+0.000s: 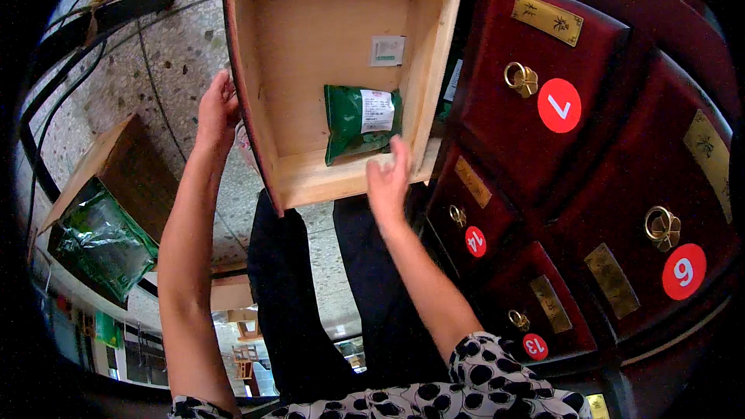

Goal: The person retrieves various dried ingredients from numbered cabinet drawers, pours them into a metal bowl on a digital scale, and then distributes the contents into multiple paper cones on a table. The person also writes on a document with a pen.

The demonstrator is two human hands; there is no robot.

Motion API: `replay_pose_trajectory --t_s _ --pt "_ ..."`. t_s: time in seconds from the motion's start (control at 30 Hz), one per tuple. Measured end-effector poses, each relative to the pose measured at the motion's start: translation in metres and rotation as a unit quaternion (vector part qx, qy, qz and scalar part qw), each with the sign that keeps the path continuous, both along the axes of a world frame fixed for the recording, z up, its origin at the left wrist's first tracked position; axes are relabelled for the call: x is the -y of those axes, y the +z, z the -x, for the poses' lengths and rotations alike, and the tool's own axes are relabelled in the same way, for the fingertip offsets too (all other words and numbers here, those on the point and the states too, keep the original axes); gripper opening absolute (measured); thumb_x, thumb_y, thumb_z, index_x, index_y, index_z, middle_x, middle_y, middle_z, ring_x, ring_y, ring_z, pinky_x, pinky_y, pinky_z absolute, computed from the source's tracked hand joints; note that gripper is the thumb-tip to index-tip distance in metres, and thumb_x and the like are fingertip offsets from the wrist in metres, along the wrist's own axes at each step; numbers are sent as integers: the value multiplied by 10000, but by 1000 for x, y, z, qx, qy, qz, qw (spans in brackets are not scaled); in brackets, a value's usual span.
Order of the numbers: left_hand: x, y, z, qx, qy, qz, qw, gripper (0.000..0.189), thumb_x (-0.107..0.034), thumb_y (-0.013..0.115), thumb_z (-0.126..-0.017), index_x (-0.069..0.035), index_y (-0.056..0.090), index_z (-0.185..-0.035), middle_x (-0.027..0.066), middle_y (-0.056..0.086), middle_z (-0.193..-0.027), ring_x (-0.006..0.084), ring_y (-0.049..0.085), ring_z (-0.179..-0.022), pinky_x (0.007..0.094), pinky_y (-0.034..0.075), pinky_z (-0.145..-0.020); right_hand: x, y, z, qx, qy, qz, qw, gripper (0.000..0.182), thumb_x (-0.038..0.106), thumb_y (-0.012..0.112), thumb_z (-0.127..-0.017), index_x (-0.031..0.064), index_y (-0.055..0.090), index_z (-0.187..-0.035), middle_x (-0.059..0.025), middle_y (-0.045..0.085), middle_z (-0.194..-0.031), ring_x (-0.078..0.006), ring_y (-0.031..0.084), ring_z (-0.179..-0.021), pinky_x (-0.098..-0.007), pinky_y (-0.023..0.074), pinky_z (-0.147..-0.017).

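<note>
A pale wooden drawer (326, 17) stands pulled out from a dark red cabinet. My left hand (218, 107) is at the outer face of its front panel, fingers curled against it; any pull there is hidden. Inside the drawer lies a sealed green plastic packet (343, 122) with a printed white label. A small white sachet (387, 50) rests apart from it on the drawer bottom. Over the drawer's near side wall, my right hand (389, 177) has its thumb and forefinger apart. One fingertip is close to the packet's corner; whether they touch is unclear.
Closed drawers of the dark red cabinet (495, 35) fill the right, with brass ring pulls (522, 78) and numbered red discs (559, 105). A cardboard box (137, 169) holding green packaging (105, 238) stands on the speckled floor (169, 75). Black tubing (35, 122) lies at the far left.
</note>
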State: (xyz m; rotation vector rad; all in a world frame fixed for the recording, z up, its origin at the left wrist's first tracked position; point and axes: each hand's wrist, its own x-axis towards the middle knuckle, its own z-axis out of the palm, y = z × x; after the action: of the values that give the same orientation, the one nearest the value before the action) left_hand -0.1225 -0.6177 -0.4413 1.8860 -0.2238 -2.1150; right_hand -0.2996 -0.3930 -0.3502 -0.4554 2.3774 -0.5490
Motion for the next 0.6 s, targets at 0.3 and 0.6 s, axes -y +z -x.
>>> replay_pose_trajectory --t_s 0.3,0.6 --pt "-20 32 -4 -19 23 35 999 137 -245 485 -848 -108 485 -839 -10 512 -797 77 439 -633 233 386 -602 44 -57 32 -25 8 -50 998 592 363 554 -786 66 382 -1269 -214 468 -1112 -359 426 -1059 -409 322 -919" --pt "-29 57 5 -5 -41 106 993 266 -189 505 -843 -73 460 -1078 0 511 -993 70 479 -766 227 401 -651 90 -94 24 238 -36 23 970 518 441 593 -749 -27 536 -967 -191 542 -1039 -253 506 -978 -338 386 -848"
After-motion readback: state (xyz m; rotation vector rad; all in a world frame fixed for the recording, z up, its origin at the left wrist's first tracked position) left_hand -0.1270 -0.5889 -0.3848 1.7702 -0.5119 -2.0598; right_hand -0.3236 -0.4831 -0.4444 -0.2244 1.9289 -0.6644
